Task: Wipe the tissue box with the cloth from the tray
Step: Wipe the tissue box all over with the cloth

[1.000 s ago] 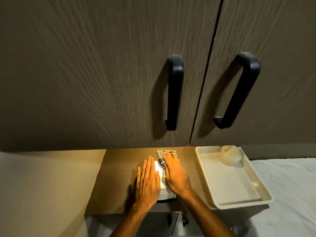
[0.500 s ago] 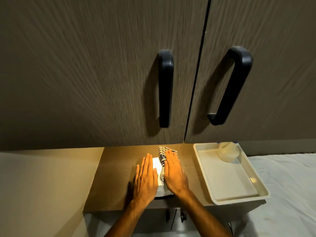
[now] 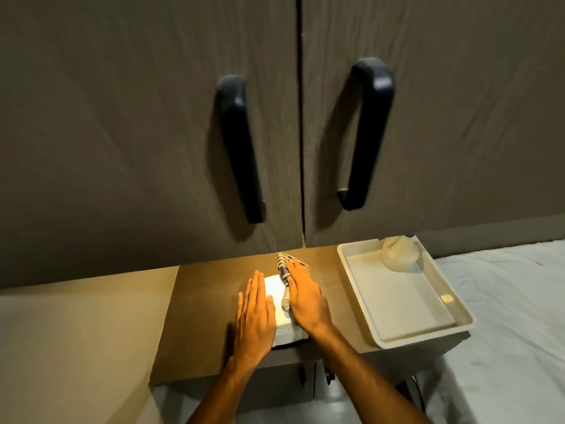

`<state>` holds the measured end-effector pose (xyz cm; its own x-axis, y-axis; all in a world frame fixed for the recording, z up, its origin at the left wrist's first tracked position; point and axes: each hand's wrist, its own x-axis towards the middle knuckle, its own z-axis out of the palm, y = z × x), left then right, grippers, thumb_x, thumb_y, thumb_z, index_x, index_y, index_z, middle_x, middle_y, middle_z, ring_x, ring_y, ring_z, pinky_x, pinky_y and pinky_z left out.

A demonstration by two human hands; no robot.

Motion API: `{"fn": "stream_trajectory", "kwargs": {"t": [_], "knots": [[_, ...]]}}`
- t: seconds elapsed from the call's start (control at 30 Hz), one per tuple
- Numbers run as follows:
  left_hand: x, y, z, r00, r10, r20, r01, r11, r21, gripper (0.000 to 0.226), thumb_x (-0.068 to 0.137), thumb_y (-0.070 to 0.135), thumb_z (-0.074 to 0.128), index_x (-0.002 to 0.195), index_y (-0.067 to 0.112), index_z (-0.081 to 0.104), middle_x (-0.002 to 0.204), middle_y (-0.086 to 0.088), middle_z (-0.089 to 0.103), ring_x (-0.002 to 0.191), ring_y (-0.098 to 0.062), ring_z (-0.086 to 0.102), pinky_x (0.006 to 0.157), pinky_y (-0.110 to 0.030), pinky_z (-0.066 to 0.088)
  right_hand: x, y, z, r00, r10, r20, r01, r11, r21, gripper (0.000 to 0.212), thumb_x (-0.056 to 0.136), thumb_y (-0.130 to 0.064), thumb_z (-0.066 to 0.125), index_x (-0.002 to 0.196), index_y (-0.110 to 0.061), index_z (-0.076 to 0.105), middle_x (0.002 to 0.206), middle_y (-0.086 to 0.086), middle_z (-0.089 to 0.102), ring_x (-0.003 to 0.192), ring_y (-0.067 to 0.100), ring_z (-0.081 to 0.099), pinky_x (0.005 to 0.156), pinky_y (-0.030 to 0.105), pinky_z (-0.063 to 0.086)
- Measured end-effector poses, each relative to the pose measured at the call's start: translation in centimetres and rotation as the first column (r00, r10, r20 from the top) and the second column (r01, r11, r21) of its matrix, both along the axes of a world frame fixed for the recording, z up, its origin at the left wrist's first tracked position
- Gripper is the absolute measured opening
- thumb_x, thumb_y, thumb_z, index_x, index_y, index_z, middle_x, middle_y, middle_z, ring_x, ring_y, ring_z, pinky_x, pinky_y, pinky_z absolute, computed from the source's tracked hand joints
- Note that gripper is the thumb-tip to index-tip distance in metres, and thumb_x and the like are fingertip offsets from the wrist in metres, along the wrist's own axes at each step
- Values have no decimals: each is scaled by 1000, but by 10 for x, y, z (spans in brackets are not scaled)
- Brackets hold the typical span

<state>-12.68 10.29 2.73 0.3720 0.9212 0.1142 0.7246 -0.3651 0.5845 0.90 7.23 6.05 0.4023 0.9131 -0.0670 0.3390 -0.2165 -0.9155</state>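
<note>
A white tissue box [image 3: 276, 296] lies on the small brown bedside table [image 3: 198, 316]. My left hand [image 3: 255, 316] rests flat along the box's left side, fingers straight and together. My right hand [image 3: 305, 296] presses flat on a dark blue and white striped cloth [image 3: 283, 264] that lies over the box's right half. The cloth sticks out past my fingertips toward the cupboard. Most of the box is hidden under my two hands.
A white tray [image 3: 397, 301] sits at the table's right end, with a round translucent bottle [image 3: 397, 252] in its far corner. Cupboard doors with two black handles [image 3: 241, 148] rise right behind the table. A white bed sheet [image 3: 504, 301] lies to the right.
My right hand with the cloth has slid slightly forward over the box top. My left hand stays on the box's left side. The camera has shifted a little.
</note>
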Motion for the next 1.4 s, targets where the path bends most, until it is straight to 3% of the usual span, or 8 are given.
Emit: {"fn": "stream_trajectory", "kwargs": {"t": [0.07,0.17,0.33,0.43,0.63,0.77,1.13,1.4], "knots": [[1,-1,2,1000,-5,-6,5,1000,6,61,99,36,20,156,12,18,166,-7,20,154,-21,17,128,-49,10,-2,-7,-7,966,-153,-210,154,988,-12,43,107,-40,38,147,-28,50,143,-8,60,127,9,58,104,23,50],[0,2,3,997,-16,-76,16,1000,-2,64,97,39,18,156,14,17,167,-6,17,155,-22,12,128,-49,4,8,-32,-22,927,-301,-224,276,952,-135,36,108,-32,39,132,-19,63,118,7,72,100,16,69,75,15,54],[11,13,12,979,-25,-204,43,995,86,62,98,35,25,155,12,25,164,-9,26,154,-25,16,128,-52,8,35,-83,-56,746,-425,-513,310,903,-296,39,106,-41,39,135,-22,57,113,5,63,99,19,63,91,39,56],[31,21,20,972,-102,-213,114,993,44,59,100,37,25,155,15,25,164,-6,28,154,-21,14,128,-49,6,32,-93,-69,632,-486,-604,340,874,-347,44,104,-44,43,140,-22,54,129,11,63,115,30,63,102,50,54],[52,20,17,948,-29,-317,36,999,17,48,107,34,27,152,18,31,160,-6,35,153,-23,19,127,-54,8,15,-73,-61,815,-267,-515,174,959,-222,42,107,-41,36,146,-31,50,140,2,61,109,7,56,94,26,46],[53,19,17,942,-37,-333,46,999,18,51,105,38,24,152,20,30,161,-5,34,153,-20,18,127,-53,8,11,-36,-47,845,-158,-511,120,987,-106,42,108,-34,36,146,-25,50,143,8,61,127,21,60,110,40,50],[51,22,13,948,-54,-314,70,997,41,60,98,44,20,151,18,32,161,-7,35,153,-23,21,127,-53,9,13,-30,-67,783,-212,-584,115,973,-200,45,108,-39,34,150,-27,46,146,10,57,129,25,58,111,42,49],[48,20,12,914,-127,-385,172,981,86,71,95,53,21,153,13,29,163,-11,30,154,-28,16,127,-53,5,19,2,-42,805,-63,-590,66,998,-17,43,107,-38,35,146,-27,49,142,4,60,126,20,60,110,40,49]]}}
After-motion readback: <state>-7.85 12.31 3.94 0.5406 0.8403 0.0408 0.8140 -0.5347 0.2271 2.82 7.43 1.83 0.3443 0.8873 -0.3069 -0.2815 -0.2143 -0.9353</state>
